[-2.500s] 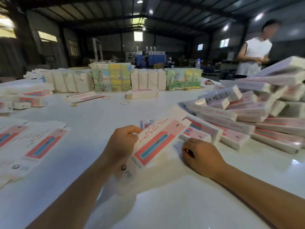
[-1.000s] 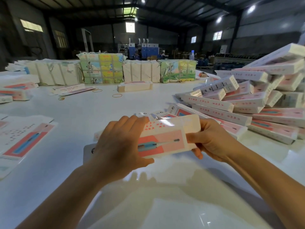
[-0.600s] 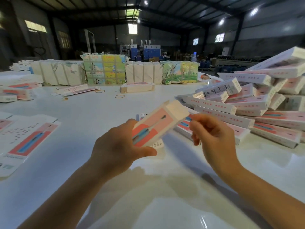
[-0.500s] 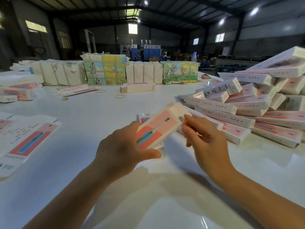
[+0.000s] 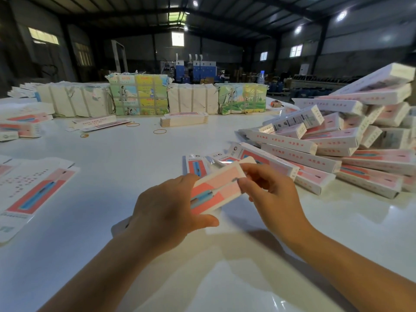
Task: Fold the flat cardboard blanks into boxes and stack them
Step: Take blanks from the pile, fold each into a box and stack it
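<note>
Both hands grip one pink box (image 5: 217, 188) above the desk (image 5: 135, 158): left hand (image 5: 167, 212) wraps its near end, right hand (image 5: 273, 194) pinches the far end. End-flap closing looks under way; next, tuck it firmly, then add it to the heap of boxes (image 5: 337, 140) at right.

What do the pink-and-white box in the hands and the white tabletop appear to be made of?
Pink-and-white box: thin printed card, apparently glossy, with crisp folded edges. White tabletop: smooth, hard, glossy surface that mirrors the ceiling lights; laminate or painted board, can't tell which.
</note>
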`<state>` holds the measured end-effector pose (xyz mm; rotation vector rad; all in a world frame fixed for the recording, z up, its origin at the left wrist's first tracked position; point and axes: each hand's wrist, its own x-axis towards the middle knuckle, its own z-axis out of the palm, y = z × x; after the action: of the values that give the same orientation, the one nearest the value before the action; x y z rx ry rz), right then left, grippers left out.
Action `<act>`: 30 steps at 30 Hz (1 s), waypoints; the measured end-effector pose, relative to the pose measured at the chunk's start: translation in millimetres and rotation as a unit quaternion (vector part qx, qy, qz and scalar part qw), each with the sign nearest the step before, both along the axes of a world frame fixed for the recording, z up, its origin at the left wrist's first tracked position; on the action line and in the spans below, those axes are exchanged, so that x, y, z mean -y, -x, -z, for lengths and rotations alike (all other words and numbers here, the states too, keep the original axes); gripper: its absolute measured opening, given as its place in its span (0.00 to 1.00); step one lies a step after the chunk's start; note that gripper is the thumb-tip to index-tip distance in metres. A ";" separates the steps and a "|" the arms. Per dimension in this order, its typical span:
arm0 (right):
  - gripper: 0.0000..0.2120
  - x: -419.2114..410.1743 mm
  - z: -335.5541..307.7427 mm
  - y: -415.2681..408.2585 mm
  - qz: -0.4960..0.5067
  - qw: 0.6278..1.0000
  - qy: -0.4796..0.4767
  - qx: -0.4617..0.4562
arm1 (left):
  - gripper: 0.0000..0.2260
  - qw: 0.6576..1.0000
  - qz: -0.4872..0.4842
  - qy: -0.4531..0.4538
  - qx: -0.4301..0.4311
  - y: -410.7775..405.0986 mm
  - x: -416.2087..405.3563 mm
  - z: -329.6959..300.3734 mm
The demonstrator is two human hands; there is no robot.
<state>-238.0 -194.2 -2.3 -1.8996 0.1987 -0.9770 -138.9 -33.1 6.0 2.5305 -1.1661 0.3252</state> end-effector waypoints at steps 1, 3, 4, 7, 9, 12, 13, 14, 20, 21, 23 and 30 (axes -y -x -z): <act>0.13 -1.3 0.2 0.9 -0.004 1.000 0.001 0.006 | 0.31 1.000 -0.001 -0.001 -0.001 0.6 0.8 0.4; 0.14 -3.3 0.1 1.7 -0.021 1.000 0.000 0.000 | 0.32 1.000 -0.001 -0.007 -0.004 1.3 2.3 0.9; 0.14 -3.2 -0.7 1.4 -0.032 0.999 -0.007 -0.003 | 0.32 1.000 0.000 -0.008 -0.010 1.6 3.1 1.5; 0.14 -2.3 -3.1 -0.2 -0.039 0.999 -0.014 -0.018 | 0.31 1.000 -0.013 -0.010 -0.018 3.2 4.2 3.2; 0.11 0.8 -6.6 -1.7 0.035 0.999 0.029 -0.008 | 0.29 0.999 -0.026 0.015 -0.017 4.8 5.5 3.6; 0.35 9.3 -4.2 -6.3 0.102 0.993 -0.061 -0.023 | 0.31 0.998 -0.032 0.056 -0.027 8.8 9.2 2.4; 0.35 9.2 -5.0 -6.4 0.045 0.983 -0.177 -0.023 | 0.31 0.998 -0.027 0.057 -0.027 10.0 10.6 2.9; 0.29 8.4 -5.0 -7.6 -0.056 0.954 -0.294 -0.015 | 0.31 0.998 -0.019 0.055 -0.029 11.1 12.0 3.7; 0.07 8.0 -3.1 -9.1 -0.126 0.980 -0.139 0.061 | 0.34 0.997 0.014 0.061 -0.050 15.0 11.9 5.1; 0.08 9.0 -2.4 -6.7 -0.068 0.996 0.012 0.058 | 0.35 0.997 0.013 0.062 -0.042 14.9 11.2 4.6; 0.08 10.0 -2.2 -2.4 0.012 0.975 0.222 0.007 | 0.36 0.998 0.009 0.057 -0.030 14.2 9.6 4.1; 0.17 4.6 -9.2 -0.6 -0.159 0.982 -0.099 -0.022 | 0.29 0.999 -0.012 0.044 0.011 8.9 3.0 3.8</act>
<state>-237.4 -198.8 6.8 -1.7066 0.0153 -0.6747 -147.8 -36.1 2.2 2.4732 -1.1049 0.4016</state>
